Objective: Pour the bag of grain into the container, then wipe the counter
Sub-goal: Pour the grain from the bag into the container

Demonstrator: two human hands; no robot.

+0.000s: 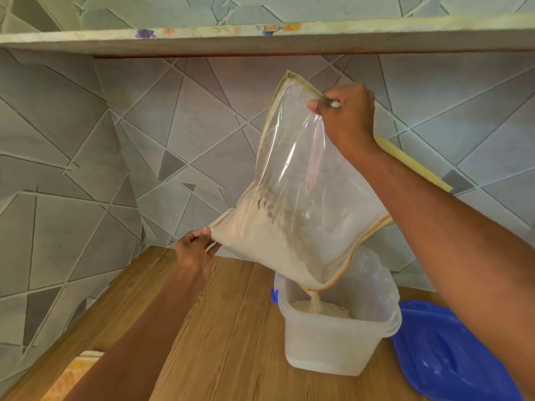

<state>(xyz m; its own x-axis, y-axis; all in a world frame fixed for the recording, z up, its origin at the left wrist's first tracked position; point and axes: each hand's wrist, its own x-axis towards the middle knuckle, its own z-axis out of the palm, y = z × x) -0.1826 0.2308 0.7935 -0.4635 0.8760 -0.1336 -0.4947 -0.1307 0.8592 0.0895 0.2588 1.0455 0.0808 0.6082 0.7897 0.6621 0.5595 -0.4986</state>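
Pouring was midway: the left hand [193, 248] pinched a lower corner and the right hand [346, 114] the top of the bag [292, 180], its grain [260, 235] streaming into the container [333, 342] on the bench [225, 328]; much remained, wiping undone.

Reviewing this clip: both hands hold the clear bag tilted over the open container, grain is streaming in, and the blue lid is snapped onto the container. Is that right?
Not quite. The head view shows the blue lid lying off on the counter beside the container, not snapped on. The rest holds: the left hand and right hand hold the clear bag tilted, and grain streams in.
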